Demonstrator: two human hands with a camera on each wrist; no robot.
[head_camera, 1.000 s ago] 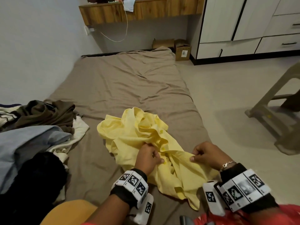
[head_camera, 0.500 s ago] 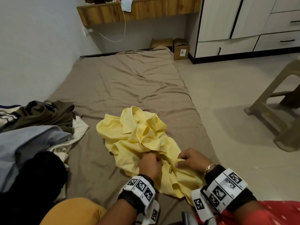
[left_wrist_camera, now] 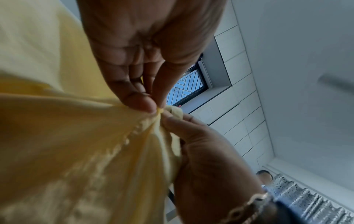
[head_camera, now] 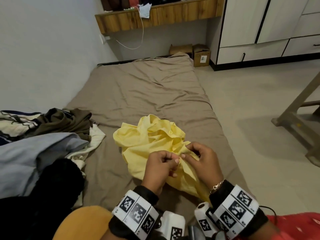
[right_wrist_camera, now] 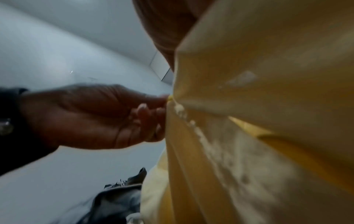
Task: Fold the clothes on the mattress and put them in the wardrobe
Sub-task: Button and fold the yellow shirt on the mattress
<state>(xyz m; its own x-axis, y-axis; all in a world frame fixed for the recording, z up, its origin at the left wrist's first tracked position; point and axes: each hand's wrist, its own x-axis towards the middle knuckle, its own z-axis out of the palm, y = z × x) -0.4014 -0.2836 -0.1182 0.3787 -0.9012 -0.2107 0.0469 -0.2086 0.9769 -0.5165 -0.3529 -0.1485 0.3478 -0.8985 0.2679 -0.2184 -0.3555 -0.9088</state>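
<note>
A crumpled yellow shirt (head_camera: pixel 150 141) lies near the front of the brown mattress (head_camera: pixel 147 94). My left hand (head_camera: pixel 174 161) and right hand (head_camera: pixel 187 154) meet over its near right part, raised a little. Each pinches a small fold of the yellow cloth between thumb and forefinger. In the left wrist view the left hand (left_wrist_camera: pixel 156 106) pinches the shirt (left_wrist_camera: pixel 67 136) right beside the right hand's fingertips (left_wrist_camera: pixel 168 116). In the right wrist view the shirt (right_wrist_camera: pixel 258 121) drapes over most of the right hand, and the left hand (right_wrist_camera: pixel 164 100) nips its edge.
A pile of unfolded clothes (head_camera: pixel 43 135) in brown, grey, white and black covers the mattress's left side. The white wardrobe (head_camera: pixel 242 23) stands at the far right, with cardboard boxes (head_camera: pixel 200 55) beside it. A plastic stool (head_camera: pixel 297 122) stands on the floor at the right.
My hands were apart on the shirt's near edge. They have drawn together and risen, and both now pinch the cloth at nearly the same spot.
</note>
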